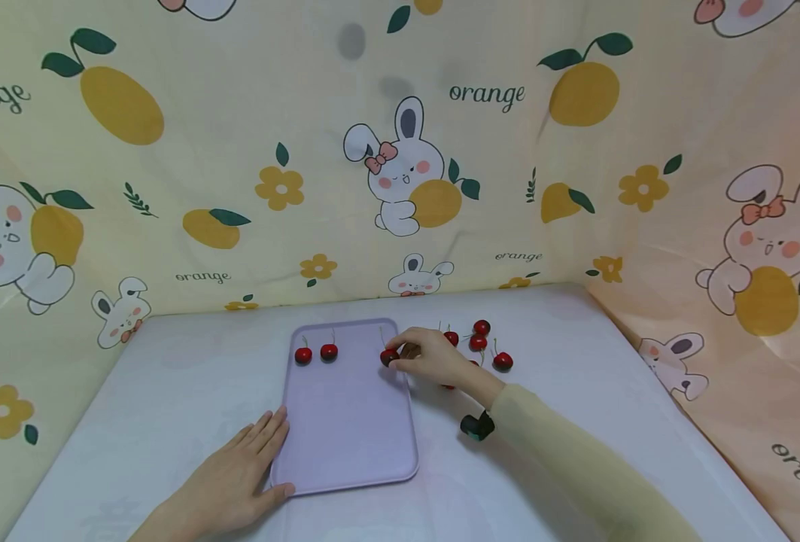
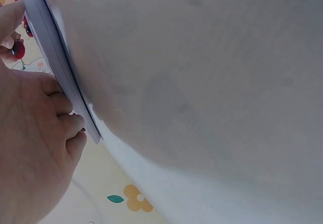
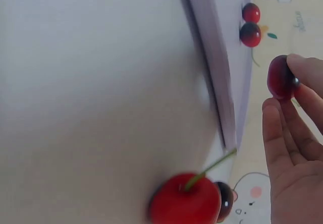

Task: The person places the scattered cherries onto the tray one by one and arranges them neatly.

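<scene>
Glossy dark-red stemmed cherry: placement appears in hand. Left hand, fingers extended, rests at near left corner of shallow pale-lilac rectangular tray, bare through its near half. Right hand pinches cherry between fingertips near far right corner; likely next: release clear of right edge

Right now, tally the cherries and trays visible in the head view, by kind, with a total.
Tray: 1
Cherries: 9 (2 on the tray, 1 held by the right hand, 6 on the table to the tray's right)
Total: 10
Some cherries are partly hidden by the right hand; more could be out of sight.
</scene>
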The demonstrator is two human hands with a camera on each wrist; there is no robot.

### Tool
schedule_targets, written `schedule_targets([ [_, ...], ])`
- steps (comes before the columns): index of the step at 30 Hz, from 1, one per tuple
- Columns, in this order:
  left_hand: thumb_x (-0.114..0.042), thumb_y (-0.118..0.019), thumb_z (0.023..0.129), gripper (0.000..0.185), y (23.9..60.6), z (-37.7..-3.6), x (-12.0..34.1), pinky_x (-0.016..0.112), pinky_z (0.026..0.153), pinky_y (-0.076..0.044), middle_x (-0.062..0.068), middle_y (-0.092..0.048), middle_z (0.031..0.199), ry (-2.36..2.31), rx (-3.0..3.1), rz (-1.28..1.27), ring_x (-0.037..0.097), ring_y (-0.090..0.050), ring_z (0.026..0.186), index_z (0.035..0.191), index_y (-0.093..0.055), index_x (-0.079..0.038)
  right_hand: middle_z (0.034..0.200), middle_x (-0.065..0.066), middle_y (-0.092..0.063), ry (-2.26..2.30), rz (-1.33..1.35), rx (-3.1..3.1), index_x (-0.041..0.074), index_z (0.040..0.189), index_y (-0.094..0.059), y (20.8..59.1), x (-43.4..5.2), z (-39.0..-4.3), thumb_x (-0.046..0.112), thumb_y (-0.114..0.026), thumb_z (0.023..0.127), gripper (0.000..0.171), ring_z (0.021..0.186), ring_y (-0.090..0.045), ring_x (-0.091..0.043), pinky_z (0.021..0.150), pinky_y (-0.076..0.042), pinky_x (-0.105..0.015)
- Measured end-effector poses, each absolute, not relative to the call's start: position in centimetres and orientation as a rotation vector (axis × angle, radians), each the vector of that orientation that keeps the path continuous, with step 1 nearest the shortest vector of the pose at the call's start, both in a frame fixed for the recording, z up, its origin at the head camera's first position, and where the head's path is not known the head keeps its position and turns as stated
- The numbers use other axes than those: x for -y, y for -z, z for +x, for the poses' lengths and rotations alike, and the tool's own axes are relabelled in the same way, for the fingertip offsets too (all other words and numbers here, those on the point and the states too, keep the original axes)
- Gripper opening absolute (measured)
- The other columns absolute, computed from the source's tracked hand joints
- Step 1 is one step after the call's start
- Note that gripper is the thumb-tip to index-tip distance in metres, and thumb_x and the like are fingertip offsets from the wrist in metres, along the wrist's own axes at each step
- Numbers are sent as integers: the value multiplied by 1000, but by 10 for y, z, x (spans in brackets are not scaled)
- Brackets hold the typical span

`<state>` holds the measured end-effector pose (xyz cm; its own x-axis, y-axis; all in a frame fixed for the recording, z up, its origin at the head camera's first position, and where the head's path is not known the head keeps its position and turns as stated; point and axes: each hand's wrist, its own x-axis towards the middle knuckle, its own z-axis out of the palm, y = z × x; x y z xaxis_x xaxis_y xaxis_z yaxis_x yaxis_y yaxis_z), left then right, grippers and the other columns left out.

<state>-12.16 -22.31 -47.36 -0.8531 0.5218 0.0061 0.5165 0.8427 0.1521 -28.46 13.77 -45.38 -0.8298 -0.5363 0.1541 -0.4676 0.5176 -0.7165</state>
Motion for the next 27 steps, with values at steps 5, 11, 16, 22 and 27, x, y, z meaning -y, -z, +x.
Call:
schedule_targets([
  [5, -64, -59, 96, 90, 473, -121, 223, 57, 119, -37, 21, -37, 164, -225, -2979, 842, 41, -37, 150, 152, -47, 6, 104, 1, -72, 1248, -850, -2645, 13, 122, -76, 456, -124, -289, 15, -81, 91, 31, 91, -69, -10, 84, -58, -26],
  [11, -65, -59, 96, 91, 472, -121, 223, 57, 119, -35, 21, -36, 165, -234, -2969, 822, 40, -35, 151, 153, -46, 6, 103, 4, -72, 1258, -792, -2650, 15, 123, -76, 461, -110, -297, 16, -81, 91, 32, 92, -69, -8, 83, -57, -26],
  [16, -66, -58, 96, 91, 473, -121, 224, 56, 120, -35, 19, -35, 166, -234, -2966, 810, 39, -35, 152, 153, -46, 5, 102, 2, -73, 1332, -763, -2630, 13, 121, -76, 465, -101, -302, 15, -82, 91, 31, 92, -68, -11, 80, -57, -27],
  [22, -66, -58, 96, 92, 473, -122, 224, 56, 120, -35, 20, -35, 166, -230, -2969, 822, 40, -35, 152, 153, -46, 5, 108, 0, -74, 1370, -727, -2612, 13, 121, -76, 469, -93, -308, 15, -82, 91, 31, 93, -68, -11, 77, -58, -25],
  [27, -65, -57, 97, 91, 473, -122, 223, 55, 120, -35, 20, -36, 165, -225, -2982, 830, 40, -35, 151, 153, -46, 5, 114, -2, -73, 1395, -709, -2595, 12, 120, -76, 473, -86, -312, 19, -83, 91, 31, 94, -68, -12, 78, -58, -25],
])
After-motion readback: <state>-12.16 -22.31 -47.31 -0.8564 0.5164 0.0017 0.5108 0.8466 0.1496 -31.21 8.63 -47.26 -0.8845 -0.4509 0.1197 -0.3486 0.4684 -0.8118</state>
